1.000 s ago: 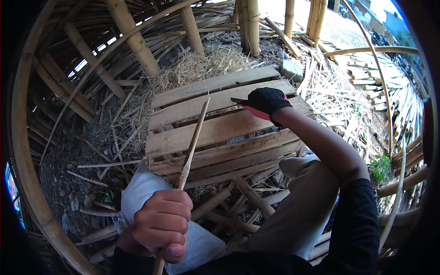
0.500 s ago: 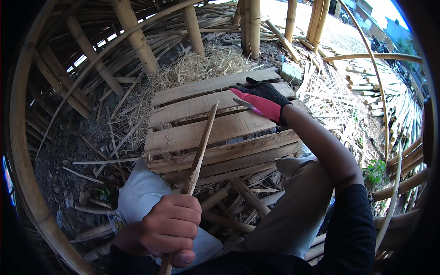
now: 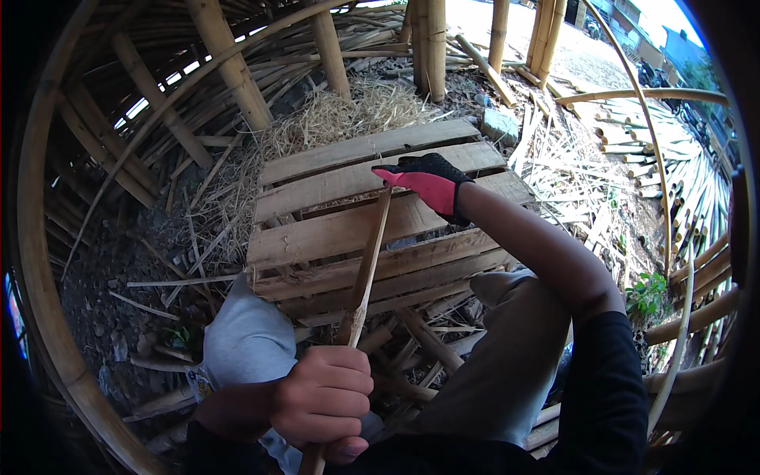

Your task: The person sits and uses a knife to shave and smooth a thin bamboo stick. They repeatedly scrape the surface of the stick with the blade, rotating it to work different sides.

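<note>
My bare left hand (image 3: 326,396) is wrapped round the lower part of a split bamboo stick (image 3: 366,277), with a short end showing below the fist. The stick slants up and away over a slatted wooden crate (image 3: 332,237). At its far tip is my right hand (image 3: 427,180), in a pink and black glove, with the fingers closed and the thumb side toward the tip. The knife whose blade showed under this glove half a second ago is hidden by the hand now. Whether the glove touches the stick is hard to tell.
My knees (image 3: 247,332) flank the crate's near side. A heap of straw shavings (image 3: 340,119) lies behind it. Bamboo posts (image 3: 328,55) stand at the back, cut bamboo poles (image 3: 689,190) are stacked at right, and bamboo offcuts (image 3: 427,336) lie below the crate.
My right hand has moved left and slightly nearer, to the stick's tip, and the knife blade has gone out of sight. My left fist and the stick have shifted a little right.
</note>
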Available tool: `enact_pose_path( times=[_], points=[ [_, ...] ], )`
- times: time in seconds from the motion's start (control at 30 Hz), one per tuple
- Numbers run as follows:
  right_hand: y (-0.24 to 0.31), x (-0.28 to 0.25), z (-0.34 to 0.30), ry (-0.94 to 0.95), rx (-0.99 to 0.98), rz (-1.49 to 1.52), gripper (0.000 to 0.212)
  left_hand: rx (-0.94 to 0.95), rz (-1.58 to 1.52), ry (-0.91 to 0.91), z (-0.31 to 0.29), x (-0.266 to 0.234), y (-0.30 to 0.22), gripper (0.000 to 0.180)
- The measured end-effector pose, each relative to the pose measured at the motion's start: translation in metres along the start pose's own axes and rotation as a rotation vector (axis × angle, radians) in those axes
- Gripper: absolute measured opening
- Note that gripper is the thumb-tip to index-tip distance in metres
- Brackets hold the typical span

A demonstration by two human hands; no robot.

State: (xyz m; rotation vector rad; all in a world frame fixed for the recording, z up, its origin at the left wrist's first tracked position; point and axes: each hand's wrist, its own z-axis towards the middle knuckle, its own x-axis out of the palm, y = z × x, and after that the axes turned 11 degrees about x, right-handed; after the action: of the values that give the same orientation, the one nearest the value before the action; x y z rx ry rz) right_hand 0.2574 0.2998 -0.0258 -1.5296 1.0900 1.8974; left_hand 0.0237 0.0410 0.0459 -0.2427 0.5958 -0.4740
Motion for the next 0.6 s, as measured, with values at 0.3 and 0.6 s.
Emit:
enact_pose_path(
  times=[0.3, 0.6],
  points=[
    [0.009, 0.011, 0.000, -0.047, 0.197, 0.680, 0.039, 0.008, 0.039, -0.014, 0.005, 0.004, 0.000, 0.045],
    [0.010, 0.017, 0.014, -0.468, 0.145, 0.331, 0.050, 0.199, 0.017, -0.119, 0.011, 0.008, 0.005, 0.049]
  ],
)
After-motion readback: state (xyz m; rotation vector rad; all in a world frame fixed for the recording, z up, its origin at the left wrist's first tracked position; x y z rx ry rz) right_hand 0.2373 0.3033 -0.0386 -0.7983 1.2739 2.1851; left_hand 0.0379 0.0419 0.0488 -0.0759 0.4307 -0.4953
